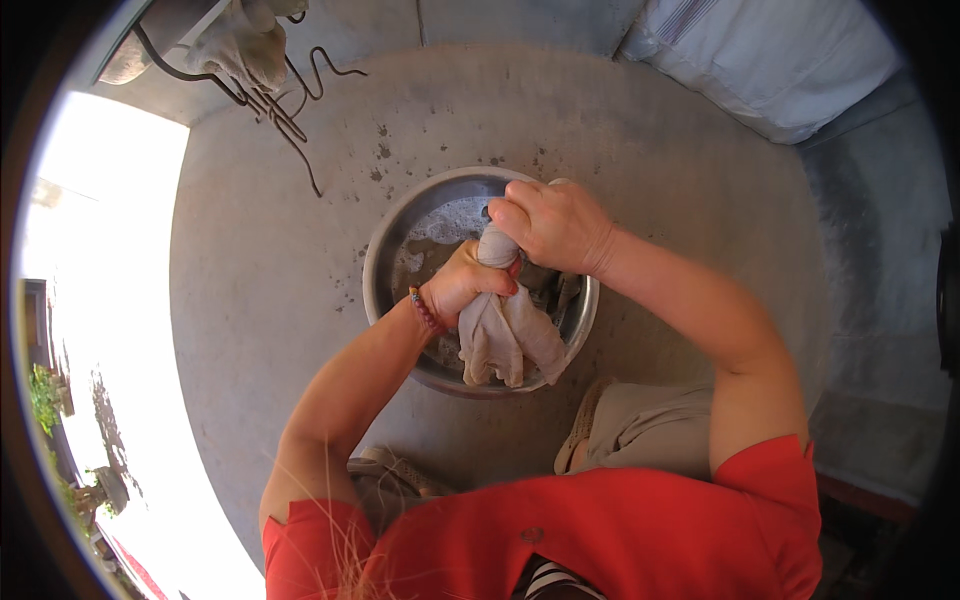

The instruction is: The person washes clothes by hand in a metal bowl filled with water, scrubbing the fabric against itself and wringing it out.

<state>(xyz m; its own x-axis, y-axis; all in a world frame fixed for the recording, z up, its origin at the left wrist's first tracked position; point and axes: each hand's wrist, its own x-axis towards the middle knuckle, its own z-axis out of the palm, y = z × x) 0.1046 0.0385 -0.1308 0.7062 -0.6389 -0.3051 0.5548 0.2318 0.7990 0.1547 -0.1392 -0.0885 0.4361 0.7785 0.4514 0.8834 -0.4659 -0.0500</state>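
A pale, wet cloth (504,337) is gripped by both hands over a round metal basin (373,289). My left hand (469,283) is closed around its middle, and the lower end hangs loose over the near part of the basin. My right hand (553,225) grips the upper end, just above the left. Between the two hands the cloth is bunched into a tight, twisted roll. Murky water with white suds (450,217) lies in the basin. Some darker fabric (566,292) shows at the basin's right inner side, partly hidden by my right hand and the cloth.
The basin stands on a grey concrete floor (262,262) with wet spots around it. At upper left, a bent dark metal rack (296,124) carries a light cloth (244,45). White fabric (765,64) hangs at upper right. Bright sunlit ground (112,225) lies to the left.
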